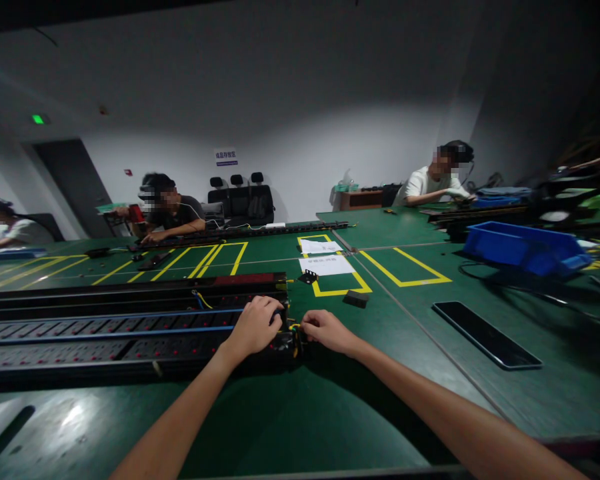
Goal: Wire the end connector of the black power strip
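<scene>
A long black power strip [105, 343] with rows of sockets and blue wires lies across the green table, its right end near the middle. My left hand [254, 327] is curled over that right end, fingers closed on the housing. My right hand [325, 330] is closed in a pinch at the end of the strip, where yellow and other wires [294, 328] stick out. What the fingertips hold is too small to make out. A second black strip housing [130, 288] lies just behind the first.
A black flat panel [485, 333] lies to the right. Behind the strip sit a small black block [356, 298], a black bracket [309, 276] and white papers [326, 265] in yellow-taped boxes. A blue bin [523, 247] stands far right. Other people work at the far tables.
</scene>
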`<state>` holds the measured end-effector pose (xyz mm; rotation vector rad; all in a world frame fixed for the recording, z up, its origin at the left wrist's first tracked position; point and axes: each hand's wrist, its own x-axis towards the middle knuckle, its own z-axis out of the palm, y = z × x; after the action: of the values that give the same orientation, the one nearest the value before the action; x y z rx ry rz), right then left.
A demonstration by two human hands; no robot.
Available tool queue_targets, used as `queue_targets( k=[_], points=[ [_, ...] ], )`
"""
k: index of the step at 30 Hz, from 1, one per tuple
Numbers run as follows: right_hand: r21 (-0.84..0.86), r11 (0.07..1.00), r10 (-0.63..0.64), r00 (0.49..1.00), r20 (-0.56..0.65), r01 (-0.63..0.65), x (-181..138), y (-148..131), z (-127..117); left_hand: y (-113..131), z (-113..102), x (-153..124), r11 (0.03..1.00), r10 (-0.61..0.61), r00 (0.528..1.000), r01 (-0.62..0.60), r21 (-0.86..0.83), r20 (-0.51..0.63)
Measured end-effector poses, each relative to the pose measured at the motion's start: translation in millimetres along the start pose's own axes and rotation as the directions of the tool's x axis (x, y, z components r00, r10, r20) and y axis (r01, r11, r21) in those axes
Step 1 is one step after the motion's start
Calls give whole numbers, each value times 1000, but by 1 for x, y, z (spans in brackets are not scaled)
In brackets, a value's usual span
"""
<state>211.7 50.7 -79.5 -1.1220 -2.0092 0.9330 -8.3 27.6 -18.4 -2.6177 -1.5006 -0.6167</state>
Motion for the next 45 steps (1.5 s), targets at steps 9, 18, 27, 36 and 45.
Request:
queue_targets(
  k=[9, 18, 27, 36, 45],
  points=[
    [-24, 1000, -7, 1000, 0, 7, -1, -1, 0, 1, 1, 0, 1000, 4, 1000, -4, 10, -4],
    [-41, 999, -3, 1000, 3, 3, -2, -5, -1, 1, 0, 0, 1000, 2, 1000, -2, 12, 8],
    [-54, 998, -11, 1000, 7, 11, -3, -6, -3, 1, -1, 0, 1000, -8, 1000, 8, 1, 7],
    [-92, 996, -6, 1000, -3, 6, -5, -13, -3, 1, 0, 0, 1000, -9, 1000, 9, 4, 5],
    [-99, 995, -12, 1000, -2, 11, -5, -14, -4, 1, 0, 0, 1000, -6, 1000, 6, 7, 7]
  ],
)
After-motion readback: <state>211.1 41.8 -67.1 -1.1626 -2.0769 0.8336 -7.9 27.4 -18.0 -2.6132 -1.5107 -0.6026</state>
